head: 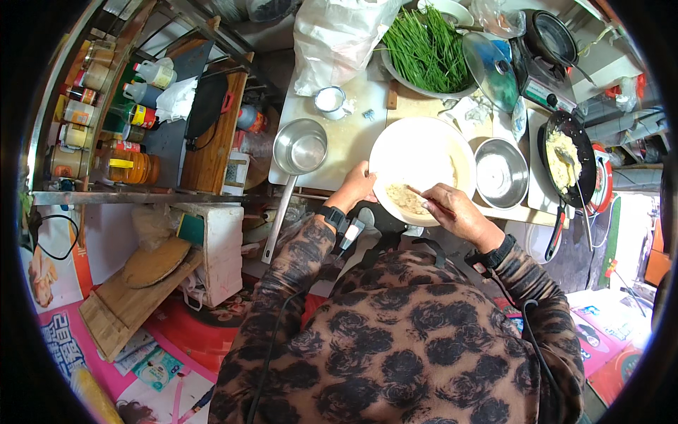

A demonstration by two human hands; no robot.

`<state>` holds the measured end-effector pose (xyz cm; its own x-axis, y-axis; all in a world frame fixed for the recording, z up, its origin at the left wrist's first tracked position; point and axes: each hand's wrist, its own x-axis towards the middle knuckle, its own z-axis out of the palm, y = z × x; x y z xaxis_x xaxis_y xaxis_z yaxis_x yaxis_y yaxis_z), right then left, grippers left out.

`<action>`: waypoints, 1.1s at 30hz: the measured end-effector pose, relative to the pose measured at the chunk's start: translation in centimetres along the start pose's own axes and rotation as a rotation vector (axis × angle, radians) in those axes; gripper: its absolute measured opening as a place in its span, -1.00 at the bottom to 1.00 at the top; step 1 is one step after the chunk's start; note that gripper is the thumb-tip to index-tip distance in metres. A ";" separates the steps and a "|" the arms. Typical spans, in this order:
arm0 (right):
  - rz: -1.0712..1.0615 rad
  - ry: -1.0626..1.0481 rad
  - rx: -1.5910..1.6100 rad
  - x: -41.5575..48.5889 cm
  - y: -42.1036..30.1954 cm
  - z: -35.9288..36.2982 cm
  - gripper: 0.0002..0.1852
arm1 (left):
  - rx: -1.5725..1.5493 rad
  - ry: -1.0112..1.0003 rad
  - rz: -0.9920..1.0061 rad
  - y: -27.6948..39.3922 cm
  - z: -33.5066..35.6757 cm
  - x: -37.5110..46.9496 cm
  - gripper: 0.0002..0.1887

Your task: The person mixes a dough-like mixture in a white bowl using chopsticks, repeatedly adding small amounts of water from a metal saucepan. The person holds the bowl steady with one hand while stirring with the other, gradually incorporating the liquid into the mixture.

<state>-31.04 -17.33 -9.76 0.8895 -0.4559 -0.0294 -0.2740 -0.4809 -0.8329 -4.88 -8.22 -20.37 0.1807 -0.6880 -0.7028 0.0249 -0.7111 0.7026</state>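
A large pale bowl (418, 143) stands tilted at the table's near edge, with a lumpy, cream-coloured mixture (407, 198) in its lower part. My left hand (360, 183) grips the bowl's left rim. Over the near right rim, my right hand (453, 209) pinches a thin stick-like utensil that reaches into the mixture; its lower end is hidden. Left of the bowl is a steel saucepan (301, 146) with its long handle towards me. A white enamel mug (330, 100) holding white powder stands behind. An empty steel bowl (501, 172) sits just right of the pale bowl.
A basin of green chives (428, 50) and a glass lid (490, 71) are at the back. To the right, a black frying pan (569, 159) holds scrambled egg and a ladle. A white plastic sack (339, 42) stands back left. Shelves (132, 197) with jars and bottles flank the left.
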 end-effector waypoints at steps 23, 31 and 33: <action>0.010 -0.145 0.005 0.1 0.9 -0.5 -0.88 | -0.369 -0.157 -0.069 -2.5 2.0 -2.2 -0.56; 0.137 0.219 -0.093 8.1 5.7 -1.1 -0.79 | -0.209 -0.100 -0.074 -0.2 -0.4 -1.4 -0.53; 0.366 0.284 0.436 9.6 6.6 1.9 -0.77 | -0.185 -0.109 -0.063 0.0 -0.4 -1.3 -0.54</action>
<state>-23.68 -23.47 -16.61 0.6183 -0.7427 -0.2571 -0.3149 0.0656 -0.9469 -4.73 -7.27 -19.47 0.0659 -0.6618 -0.7467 0.2142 -0.7216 0.6584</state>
